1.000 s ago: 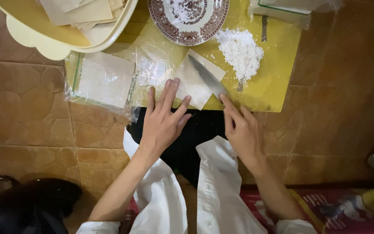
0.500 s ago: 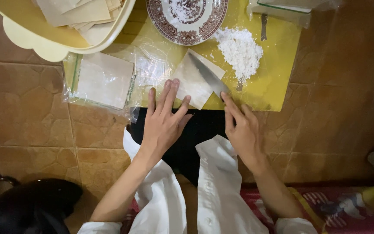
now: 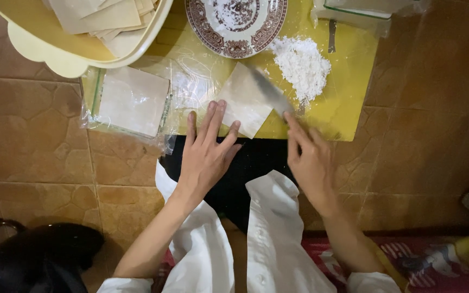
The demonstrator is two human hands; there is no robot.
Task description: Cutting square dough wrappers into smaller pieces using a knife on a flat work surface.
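A pale square dough sheet (image 3: pixel 245 100) lies turned like a diamond on the yellow cutting board (image 3: pixel 348 103). My left hand (image 3: pixel 207 154) rests flat with fingers spread, its fingertips pressing the sheet's near left edge. My right hand (image 3: pixel 310 163) grips a knife (image 3: pixel 270 89) by its handle, the blade lying across the sheet's right half, pointing up and left. A heap of white flour (image 3: pixel 302 65) sits just right of the blade.
A patterned brown-rimmed plate (image 3: pixel 237 24) stands at the board's far edge. A clear bag with stacked sheets (image 3: pixel 131 100) lies left, under a cream tray (image 3: pixel 77 59) of more sheets. A dark object (image 3: pixel 39 260) sits bottom left on the tiled floor.
The knife blade has slid across the sheet while my right hand shifted slightly. My left hand has stayed pressed on the sheet's edge.
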